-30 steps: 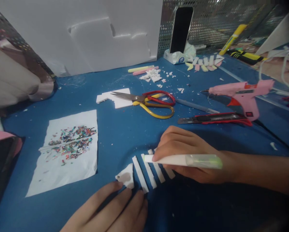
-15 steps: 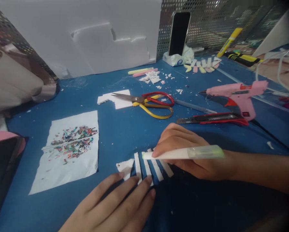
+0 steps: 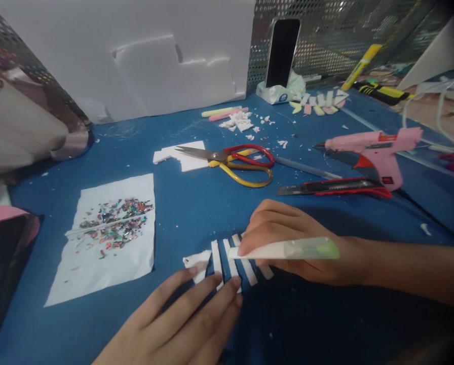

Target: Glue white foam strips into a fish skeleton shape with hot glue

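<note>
My right hand (image 3: 288, 233) grips a highlighter (image 3: 284, 250) with a white barrel and a clear green cap on its back end. Its tip touches one of several narrow white strips (image 3: 231, 261) laid side by side. My left hand (image 3: 185, 319) is open, with its fingers stretched out and the fingertips resting on the lower ends of the strips. To their left lies a white triangular piece (image 3: 198, 263) with a small dark dot, its lower edge by a left fingertip. The right hand partly covers the rightmost strips.
Scissors (image 3: 227, 157) lie on a white cut sheet (image 3: 196, 148). A box cutter (image 3: 333, 187) and a pink glue gun (image 3: 379, 147) sit right. Left is a paper (image 3: 136, 268) with glitter flakes. A phone (image 3: 282, 53) stands behind, near white scraps (image 3: 238, 121).
My right hand has moved the highlighter slightly down, its tip now lower along the strip. My left hand stays nearly where it was.
</note>
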`<state>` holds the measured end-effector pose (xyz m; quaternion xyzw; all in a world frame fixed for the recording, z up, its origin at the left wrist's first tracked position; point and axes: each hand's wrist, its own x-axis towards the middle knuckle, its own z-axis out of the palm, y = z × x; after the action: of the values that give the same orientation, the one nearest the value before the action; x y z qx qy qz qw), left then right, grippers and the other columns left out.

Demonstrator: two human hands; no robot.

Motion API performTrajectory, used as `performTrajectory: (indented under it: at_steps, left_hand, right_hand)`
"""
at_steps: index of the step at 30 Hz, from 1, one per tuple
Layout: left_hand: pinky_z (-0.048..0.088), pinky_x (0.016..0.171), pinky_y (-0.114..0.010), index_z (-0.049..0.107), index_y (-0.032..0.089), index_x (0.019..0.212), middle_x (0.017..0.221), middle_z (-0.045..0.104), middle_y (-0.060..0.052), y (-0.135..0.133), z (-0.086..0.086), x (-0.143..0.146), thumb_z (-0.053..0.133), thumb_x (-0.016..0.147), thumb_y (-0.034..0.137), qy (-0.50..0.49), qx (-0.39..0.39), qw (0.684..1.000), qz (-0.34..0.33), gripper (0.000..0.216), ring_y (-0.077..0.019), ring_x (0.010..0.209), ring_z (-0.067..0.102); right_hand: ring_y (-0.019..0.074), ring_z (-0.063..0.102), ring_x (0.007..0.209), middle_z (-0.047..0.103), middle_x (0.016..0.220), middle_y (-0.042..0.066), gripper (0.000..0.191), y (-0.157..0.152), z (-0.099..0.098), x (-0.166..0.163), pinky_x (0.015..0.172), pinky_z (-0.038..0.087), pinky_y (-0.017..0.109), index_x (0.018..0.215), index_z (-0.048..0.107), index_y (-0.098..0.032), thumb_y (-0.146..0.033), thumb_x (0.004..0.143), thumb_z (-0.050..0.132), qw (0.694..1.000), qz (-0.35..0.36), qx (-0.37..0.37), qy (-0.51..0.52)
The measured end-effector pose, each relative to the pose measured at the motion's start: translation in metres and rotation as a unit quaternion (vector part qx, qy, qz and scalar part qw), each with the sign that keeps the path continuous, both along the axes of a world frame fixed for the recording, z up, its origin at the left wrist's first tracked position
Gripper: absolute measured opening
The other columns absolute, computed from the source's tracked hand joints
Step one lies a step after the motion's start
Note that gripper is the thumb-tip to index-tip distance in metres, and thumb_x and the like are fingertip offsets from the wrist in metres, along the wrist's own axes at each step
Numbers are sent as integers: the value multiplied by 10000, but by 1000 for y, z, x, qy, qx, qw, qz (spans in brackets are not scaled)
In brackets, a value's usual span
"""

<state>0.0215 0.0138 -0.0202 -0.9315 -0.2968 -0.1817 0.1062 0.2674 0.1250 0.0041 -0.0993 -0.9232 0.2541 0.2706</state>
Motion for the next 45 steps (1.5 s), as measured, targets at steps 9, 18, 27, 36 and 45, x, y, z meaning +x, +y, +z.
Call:
performTrajectory:
  at_steps: [9, 18, 27, 36, 45]
  left_hand:
    - [183, 1197, -428, 614, 171, 1254, 1353, 587, -1, 2, 0, -4, 478, 960, 242, 10, -2, 1000, -27, 331, -198, 1211, 521]
    - [158, 1209, -437, 607, 184, 1262, 1346, 594, 13, 1, 0, -2, 477, 980, 343, 3, -10, 1000, -14, 348, -196, 1222, 514]
    - [167, 1207, -412, 635, 178, 1210, 1284, 638, 27, 5, 3, 0, 458, 990, 329, -6, -3, 1000, -17, 319, -178, 1178, 539]
    - [167, 1209, -410, 634, 170, 1209, 1283, 639, 24, 4, 4, 2, 452, 994, 307, -16, -6, 1000, -16, 313, -173, 1182, 538]
    - [161, 1211, -412, 633, 170, 1218, 1286, 638, 24, 2, 3, 1, 489, 980, 326, -15, -21, 1000, -14, 318, -179, 1189, 532]
  right_hand:
    - [153, 520, 916, 676, 1031, 63, 304, 1, -2, 1, 878, 427, 328, 1096, 560, -132, -291, 1042, 307, 1000, 8, -4, -24]
    - [146, 534, 928, 681, 1053, 64, 285, 1, -3, 1, 891, 426, 330, 1097, 558, -126, -275, 1040, 323, 1000, 13, 8, -20]
    - [152, 535, 917, 685, 1038, 63, 224, 1, -3, 1, 875, 433, 331, 1101, 572, -124, -212, 1016, 385, 1000, 10, -8, -21]
    - [143, 523, 916, 681, 1013, 62, 213, 1, -5, 0, 889, 439, 331, 1086, 584, -123, -181, 1002, 396, 999, 13, -26, -17]
    - [143, 535, 914, 673, 1028, 54, 162, 0, 0, 2, 885, 435, 324, 1088, 553, -141, -164, 985, 429, 1000, -4, -12, -23]
